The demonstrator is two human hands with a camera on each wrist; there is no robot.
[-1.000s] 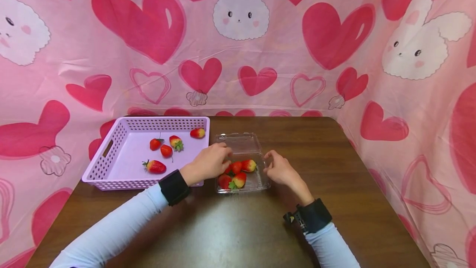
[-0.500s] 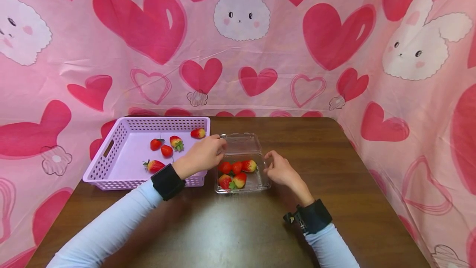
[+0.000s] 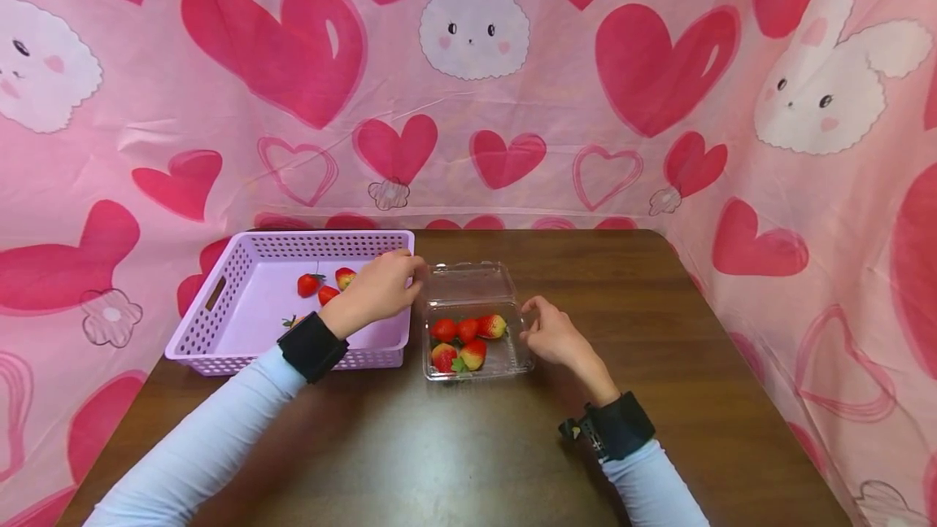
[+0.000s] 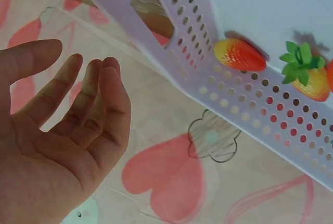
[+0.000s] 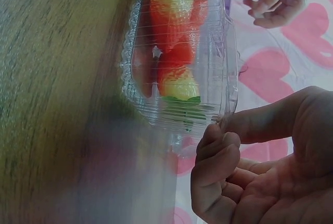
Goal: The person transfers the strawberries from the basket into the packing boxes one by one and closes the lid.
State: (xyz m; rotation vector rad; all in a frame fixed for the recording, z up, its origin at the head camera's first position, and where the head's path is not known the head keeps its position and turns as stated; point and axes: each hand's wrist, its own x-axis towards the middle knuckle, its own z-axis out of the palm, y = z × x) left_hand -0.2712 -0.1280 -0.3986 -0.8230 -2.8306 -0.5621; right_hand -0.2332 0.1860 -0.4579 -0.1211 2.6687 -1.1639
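My left hand (image 3: 379,289) is over the right side of the lilac basket (image 3: 252,299), hiding part of what lies there. In the left wrist view its fingers are loosely bent with nothing between them, and a red-yellow strawberry (image 4: 239,54) lies in the basket's corner beyond. My right hand (image 3: 551,335) pinches the right rim of a clear plastic clamshell box (image 3: 512,356) between thumb and fingertips, as the right wrist view shows. Several strawberries (image 3: 472,354) sit inside the box, mostly toward its left. Its lid (image 3: 470,283) is folded back, away from me.
Other strawberries (image 3: 307,285) lie in the basket, which stands left of the box on the brown wooden table (image 3: 468,446). Behind and at the sides hangs a pink cloth (image 3: 454,104) with hearts and rabbits.
My left hand has moved from above the strawberries in the box leftward, over the rim and above the basket. The right hand has stayed at the box's rim.
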